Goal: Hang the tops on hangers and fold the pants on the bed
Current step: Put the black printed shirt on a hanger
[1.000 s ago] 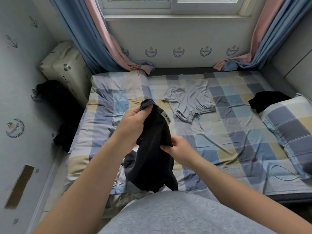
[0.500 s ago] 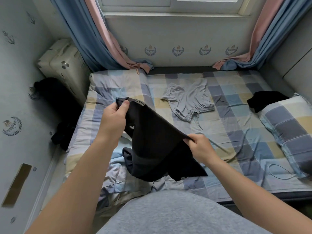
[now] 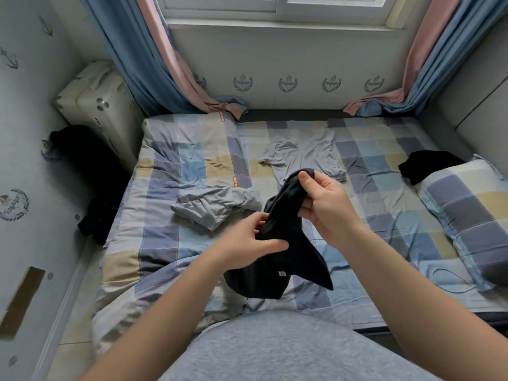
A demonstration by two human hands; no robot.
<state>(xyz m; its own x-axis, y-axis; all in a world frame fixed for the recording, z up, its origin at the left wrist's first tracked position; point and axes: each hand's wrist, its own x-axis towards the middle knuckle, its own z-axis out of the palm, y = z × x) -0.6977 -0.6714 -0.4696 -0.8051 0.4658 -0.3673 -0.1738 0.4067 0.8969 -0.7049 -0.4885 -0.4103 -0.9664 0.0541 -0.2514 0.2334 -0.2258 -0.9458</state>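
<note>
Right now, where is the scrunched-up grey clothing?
In the head view, the scrunched-up grey garment lies on the bed left of centre, just left of the held black garment and nearer than the flat grey garment.

Curtains (image 3: 154,64) bunch below the window (image 3: 275,4); checked pillow (image 3: 461,204) far right, cable (image 3: 450,281) beside it, cream unit (image 3: 93,103) left.

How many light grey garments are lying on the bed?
2: a flat grey garment farther back, and a crumpled grey garment nearer, to its left. More may be hidden.
</note>
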